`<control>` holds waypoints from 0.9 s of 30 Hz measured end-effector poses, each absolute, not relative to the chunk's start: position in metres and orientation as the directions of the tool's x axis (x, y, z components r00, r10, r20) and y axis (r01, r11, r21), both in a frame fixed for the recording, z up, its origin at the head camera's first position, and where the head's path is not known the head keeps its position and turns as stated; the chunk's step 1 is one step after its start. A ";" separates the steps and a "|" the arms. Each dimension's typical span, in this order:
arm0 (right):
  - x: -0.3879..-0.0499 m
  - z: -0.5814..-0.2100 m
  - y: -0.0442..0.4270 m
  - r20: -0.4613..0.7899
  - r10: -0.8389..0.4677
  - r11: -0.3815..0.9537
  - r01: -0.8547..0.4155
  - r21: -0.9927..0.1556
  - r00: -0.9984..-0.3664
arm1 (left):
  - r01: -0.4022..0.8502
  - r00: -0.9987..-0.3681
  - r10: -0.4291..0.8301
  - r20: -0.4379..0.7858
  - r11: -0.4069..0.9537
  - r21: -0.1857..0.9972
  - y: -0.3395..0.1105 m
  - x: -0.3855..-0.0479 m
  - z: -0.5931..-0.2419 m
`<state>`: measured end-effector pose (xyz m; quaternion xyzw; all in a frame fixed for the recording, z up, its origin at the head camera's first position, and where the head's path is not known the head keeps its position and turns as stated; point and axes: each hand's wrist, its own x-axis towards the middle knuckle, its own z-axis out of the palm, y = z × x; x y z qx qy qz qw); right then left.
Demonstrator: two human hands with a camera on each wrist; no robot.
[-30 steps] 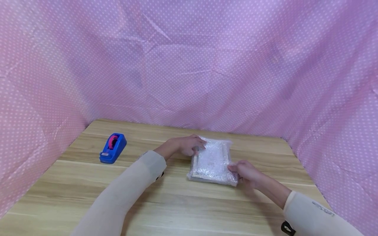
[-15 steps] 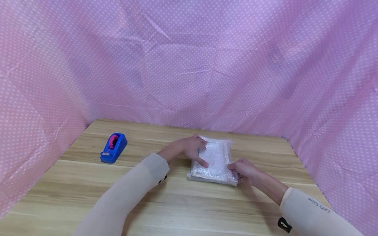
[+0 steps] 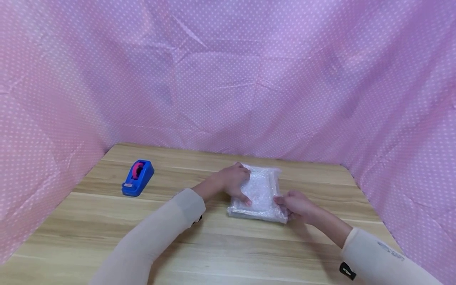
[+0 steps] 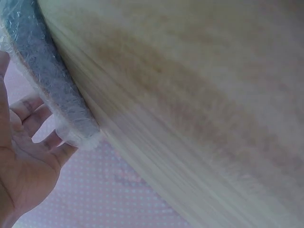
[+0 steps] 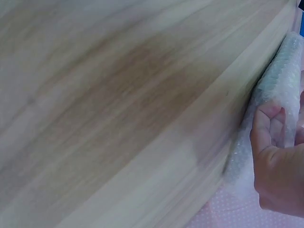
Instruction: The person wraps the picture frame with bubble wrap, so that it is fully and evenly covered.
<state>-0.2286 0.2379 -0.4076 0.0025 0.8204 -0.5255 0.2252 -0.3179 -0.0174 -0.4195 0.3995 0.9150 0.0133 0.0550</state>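
Observation:
A flat, rectangular package in clear bubble wrap [image 3: 259, 190] lies on the wooden table. Across its left side rests my left hand [image 3: 234, 180], fingers and thumb spread over the top. In the left wrist view, the left hand [image 4: 31, 166] touches the wrapped edge [image 4: 59, 78] with loosely extended fingers. My right hand [image 3: 298, 208] pinches the package's right edge near the front corner, thumb on top. The right wrist view shows the right hand [image 5: 280, 173] with fingers bent at the bubble wrap [image 5: 280, 78]. What the wrap contains is not clear.
A blue tape dispenser [image 3: 138, 178] with a pink core stands on the left part of the table [image 3: 228, 253]. Pink polka-dot cloth [image 3: 228, 79] hangs behind the table and along both sides.
My left thumb has come out from the package's left edge and spread toward the front, onto the top surface. The right hand keeps its pinch, and the package stays nearly in place.

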 end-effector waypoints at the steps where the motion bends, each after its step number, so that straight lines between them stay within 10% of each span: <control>1: -0.228 -0.407 0.239 -0.330 -0.228 0.490 0.185 -0.852 -0.916 | 0.731 -0.674 0.733 -0.086 0.679 0.067 -0.017 -0.318 -0.420; 10: -0.233 -0.413 0.251 0.121 -0.386 0.796 -0.397 -0.457 -0.914 | 0.730 -0.676 0.734 -0.063 0.679 0.073 -0.016 -0.317 -0.421; 21: -0.239 -0.429 0.245 0.232 -0.438 0.768 -0.496 -0.406 -0.868 | 0.755 -0.650 0.757 -0.056 0.653 0.061 -0.017 -0.319 -0.424; 27: -0.249 -0.433 0.244 0.411 -0.701 0.628 -0.777 -0.031 -0.583 | 0.742 -0.662 0.747 -0.057 0.665 0.087 -0.017 -0.318 -0.423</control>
